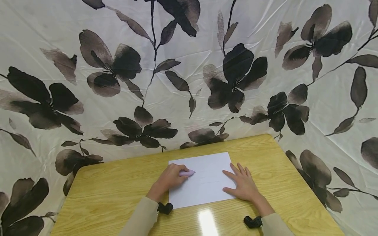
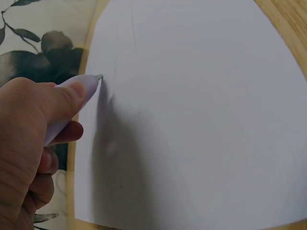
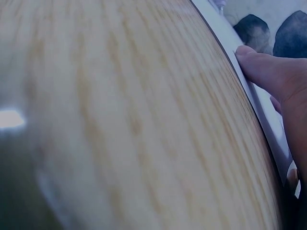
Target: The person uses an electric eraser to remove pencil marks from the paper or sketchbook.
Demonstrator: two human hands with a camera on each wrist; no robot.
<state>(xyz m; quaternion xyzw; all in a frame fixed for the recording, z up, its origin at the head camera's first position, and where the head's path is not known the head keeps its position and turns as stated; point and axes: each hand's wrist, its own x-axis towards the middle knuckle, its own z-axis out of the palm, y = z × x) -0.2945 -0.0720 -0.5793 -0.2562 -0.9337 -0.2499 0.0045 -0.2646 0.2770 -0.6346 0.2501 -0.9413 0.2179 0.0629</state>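
Note:
A white sheet of paper (image 1: 203, 186) lies on the wooden table, with faint thin lines on it. My left hand (image 1: 172, 177) grips a light purple pen (image 1: 186, 173) over the paper's left part, its tip pointing right. In the left wrist view the thumb of my left hand (image 2: 29, 124) presses along the purple pen (image 2: 88, 88), whose tip is at the paper (image 2: 192, 120). My right hand (image 1: 243, 184) rests with spread fingers on the paper's right edge. The right wrist view shows the thumb of my right hand (image 3: 278, 79) on the paper's edge (image 3: 261, 103).
The yellow wooden table (image 1: 112, 190) extends around the paper, with a bright reflection near its front. Behind and beside it hangs a white cloth (image 1: 183, 108) with dark flowers. Black devices (image 1: 165, 208) are worn at both wrists.

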